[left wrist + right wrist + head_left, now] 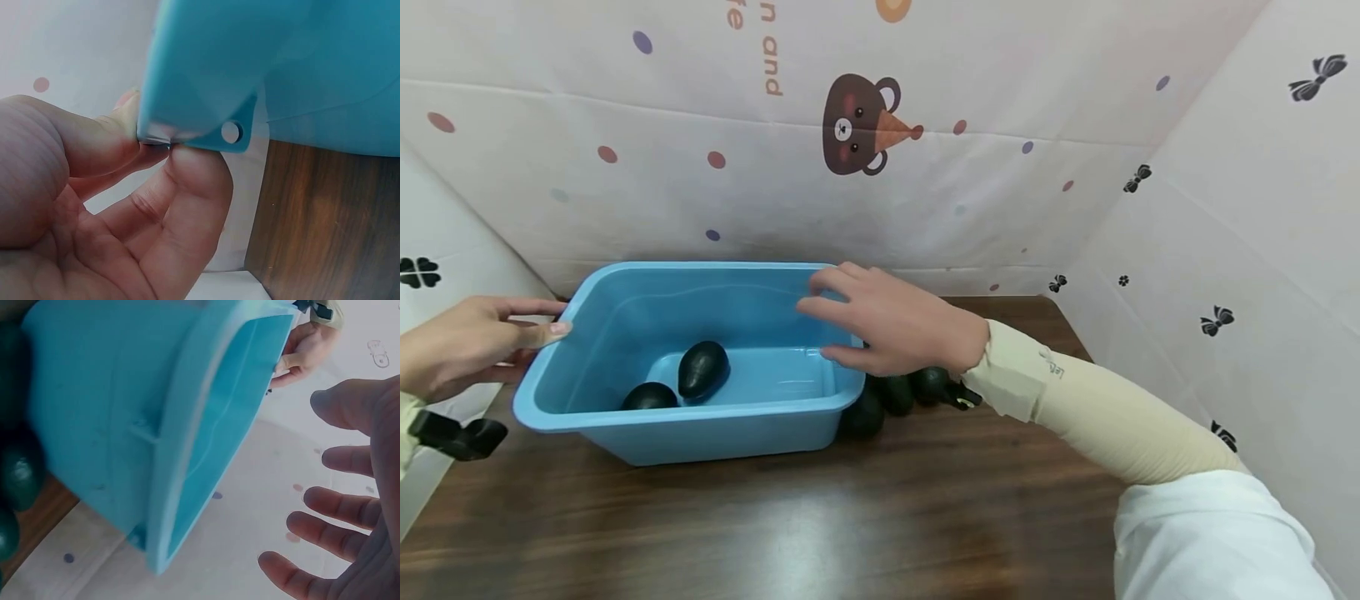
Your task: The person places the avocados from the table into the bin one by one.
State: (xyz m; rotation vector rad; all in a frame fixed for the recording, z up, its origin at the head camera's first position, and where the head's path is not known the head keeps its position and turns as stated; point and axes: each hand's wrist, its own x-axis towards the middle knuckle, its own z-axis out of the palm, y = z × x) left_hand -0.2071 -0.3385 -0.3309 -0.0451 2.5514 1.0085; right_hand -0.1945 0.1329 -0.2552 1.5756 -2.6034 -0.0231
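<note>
My left hand pinching a light-blue rectangular plastic tub by its rim, near the brown wooden counter's back left corner, two dark-green egg-shaped avocados inside, my right hand released, over its right end

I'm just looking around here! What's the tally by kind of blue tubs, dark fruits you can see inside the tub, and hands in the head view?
Blue tub: 1
Dark fruits visible inside it: 2
Hands: 2
Total: 5

Dark fruits partly hidden by right hand
</note>
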